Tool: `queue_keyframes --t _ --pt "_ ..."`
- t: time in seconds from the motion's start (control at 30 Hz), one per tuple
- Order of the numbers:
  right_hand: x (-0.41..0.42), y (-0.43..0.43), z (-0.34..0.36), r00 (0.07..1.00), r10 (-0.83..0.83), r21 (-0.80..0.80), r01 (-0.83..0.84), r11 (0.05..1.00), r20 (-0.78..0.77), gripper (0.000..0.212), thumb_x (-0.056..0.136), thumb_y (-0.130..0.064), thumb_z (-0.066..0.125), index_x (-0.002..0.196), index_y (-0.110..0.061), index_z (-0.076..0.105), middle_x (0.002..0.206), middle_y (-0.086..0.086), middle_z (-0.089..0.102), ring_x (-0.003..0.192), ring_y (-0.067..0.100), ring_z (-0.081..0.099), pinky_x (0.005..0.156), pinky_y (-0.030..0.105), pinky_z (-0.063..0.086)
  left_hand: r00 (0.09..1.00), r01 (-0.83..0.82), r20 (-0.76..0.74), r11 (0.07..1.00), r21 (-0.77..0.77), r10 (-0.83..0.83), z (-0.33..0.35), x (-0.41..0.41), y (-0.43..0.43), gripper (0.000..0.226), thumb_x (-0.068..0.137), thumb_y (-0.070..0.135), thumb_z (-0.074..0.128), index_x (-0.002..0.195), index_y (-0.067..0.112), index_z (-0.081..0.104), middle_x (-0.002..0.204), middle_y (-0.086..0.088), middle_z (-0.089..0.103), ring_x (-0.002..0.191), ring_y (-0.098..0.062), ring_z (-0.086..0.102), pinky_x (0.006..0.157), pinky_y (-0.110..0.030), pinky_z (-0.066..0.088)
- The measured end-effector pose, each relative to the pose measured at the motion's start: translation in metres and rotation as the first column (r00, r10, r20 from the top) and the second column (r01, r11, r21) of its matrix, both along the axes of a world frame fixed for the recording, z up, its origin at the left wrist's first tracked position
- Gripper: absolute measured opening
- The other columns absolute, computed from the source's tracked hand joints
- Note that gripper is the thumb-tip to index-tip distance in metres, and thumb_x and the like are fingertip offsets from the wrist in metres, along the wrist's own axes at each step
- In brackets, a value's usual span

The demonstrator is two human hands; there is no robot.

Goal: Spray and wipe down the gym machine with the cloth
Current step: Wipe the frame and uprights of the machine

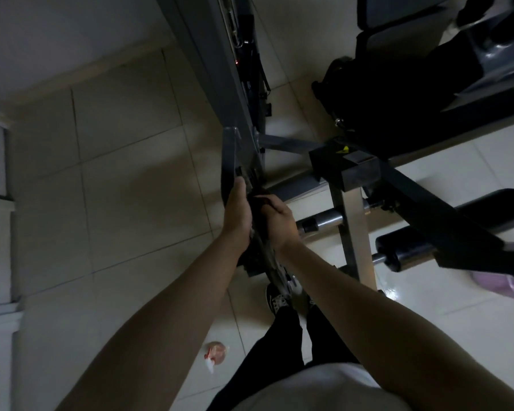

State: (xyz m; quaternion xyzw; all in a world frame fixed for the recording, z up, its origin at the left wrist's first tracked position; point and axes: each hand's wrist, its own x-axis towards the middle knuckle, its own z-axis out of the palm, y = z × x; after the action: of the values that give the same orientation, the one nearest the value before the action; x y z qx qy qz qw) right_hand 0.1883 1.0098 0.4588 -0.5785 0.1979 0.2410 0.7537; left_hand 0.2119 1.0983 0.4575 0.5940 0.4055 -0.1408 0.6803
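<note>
One gym machine point(241, 120), two hands point(238, 216), one spray bottle point(215, 354) at six o'clock, two roller pads point(398, 250), seemingly one dark cloth point(260, 215).

Dark cloth point(260, 213) against grey machine upright point(220, 69)

your cloth point(261, 207) looks dark red. the gym machine point(241, 93) is grey with black pads point(410, 250) and one small yellow triangle sticker point(344, 149). the floor point(125, 179) has pale cream square tiles. the spray bottle point(215, 353) is pink with a white top. your trousers point(282, 345) are black, your shirt point(324, 390) white.

Open floor point(131, 173) left; machine frame point(350, 203) crowds right.
</note>
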Motion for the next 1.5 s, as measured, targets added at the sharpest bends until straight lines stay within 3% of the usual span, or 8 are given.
queue_keyframes --t 0.13,0.23,0.37,0.57,0.87,1.03,1.13,1.5 --pt "-0.038 -0.017 0.011 0.998 -0.002 -0.009 0.003 1.0 0.057 0.027 0.095 0.003 0.042 0.095 -0.007 0.067 0.082 0.004 0.066 0.074 0.012 0.064 0.061 0.023 0.051 0.991 0.121 0.033 0.984 0.127 -0.126 -0.002 -0.02 0.0 0.056 0.081 0.07 0.05 0.124 0.034 0.058 0.12 -0.002 0.066 0.11 -0.025 0.064 0.104 -0.052 0.049" --pt "-0.05 -0.021 0.011 0.998 0.034 -0.054 -0.031 0.998 0.058 0.025 0.097 -0.004 0.042 0.107 -0.007 0.065 0.094 0.009 0.067 0.081 0.017 0.066 0.065 0.027 0.054 0.989 0.138 0.047 0.985 0.107 -0.143 0.001 -0.033 -0.001 0.081 0.069 0.082 0.046 0.139 0.041 0.05 0.134 0.003 0.059 0.12 -0.023 0.058 0.108 -0.05 0.045" --pt "-0.023 0.0 0.012 0.996 0.083 -0.099 -0.079 0.992 0.037 0.036 0.099 -0.018 0.04 0.121 -0.035 0.064 0.112 0.006 0.07 0.104 0.022 0.067 0.09 0.039 0.056 0.988 0.122 0.08 0.987 0.103 -0.13 0.007 -0.049 -0.005 0.058 0.095 0.065 0.043 0.142 0.033 0.051 0.13 -0.005 0.063 0.119 -0.023 0.06 0.108 -0.047 0.046" --pt "0.007 0.007 0.006 0.994 0.098 -0.082 -0.102 0.991 -0.058 0.027 0.101 -0.025 0.046 0.117 -0.032 0.067 0.107 0.014 0.072 0.1 0.032 0.069 0.093 0.052 0.056 0.995 0.075 0.063 0.995 0.07 -0.08 0.011 -0.057 -0.01 0.046 0.106 0.051 0.036 0.144 0.03 0.049 0.123 -0.008 0.066 0.109 -0.024 0.065 0.084 -0.035 0.055" --pt "-0.09 -0.037 0.016 0.987 0.122 -0.103 -0.111 0.988 0.103 0.025 0.1 -0.006 0.043 0.117 -0.015 0.059 0.103 0.012 0.064 0.078 0.016 0.067 0.06 0.027 0.055 1.0 0.012 0.012 0.991 0.134 -0.014 0.014 -0.064 -0.025 0.066 0.098 0.07 0.034 0.148 0.028 0.047 0.135 -0.006 0.059 0.122 -0.029 0.057 0.11 -0.049 0.043" --pt "-0.089 -0.033 0.008 0.947 0.207 -0.118 -0.183 0.976 0.247 0.043 0.095 -0.01 0.042 0.131 -0.029 0.055 0.13 0.009 0.053 0.113 0.025 0.06 0.089 0.044 0.059 1.0 -0.024 0.012 0.992 0.121 0.023 -0.003 -0.074 -0.023 0.089 0.066 0.089 0.046 0.133 0.033 0.061 0.122 -0.003 0.069 0.112 -0.027 0.065 0.104 -0.051 0.048" --pt "-0.076 -0.025 0.004 0.945 0.21 -0.113 -0.187 0.976 0.251 0.051 0.089 -0.019 0.04 0.13 -0.047 0.054 0.142 0.004 0.048 0.125 0.025 0.053 0.102 0.05 0.051 0.999 -0.039 0.032 0.995 0.087 0.036 -0.004 -0.086 -0.024 0.074 0.07 0.082 0.053 0.124 0.034 0.067 0.117 -0.002 0.072 0.112 -0.024 0.066 0.104 -0.049 0.049" --pt "-0.115 -0.033 -0.038 0.867 0.338 -0.487 -0.132 0.864 0.366 0.038 0.088 -0.04 0.047 0.124 -0.028 0.052 0.122 0.001 0.055 0.115 0.021 0.05 0.097 0.04 0.048 0.994 -0.052 0.098 0.997 0.065 0.045 -0.012 -0.097 -0.023 0.072 0.076 0.077 0.06 0.129 0.03 0.066 0.121 0.003 0.073 0.112 -0.018 0.069 0.104 -0.042 0.051"
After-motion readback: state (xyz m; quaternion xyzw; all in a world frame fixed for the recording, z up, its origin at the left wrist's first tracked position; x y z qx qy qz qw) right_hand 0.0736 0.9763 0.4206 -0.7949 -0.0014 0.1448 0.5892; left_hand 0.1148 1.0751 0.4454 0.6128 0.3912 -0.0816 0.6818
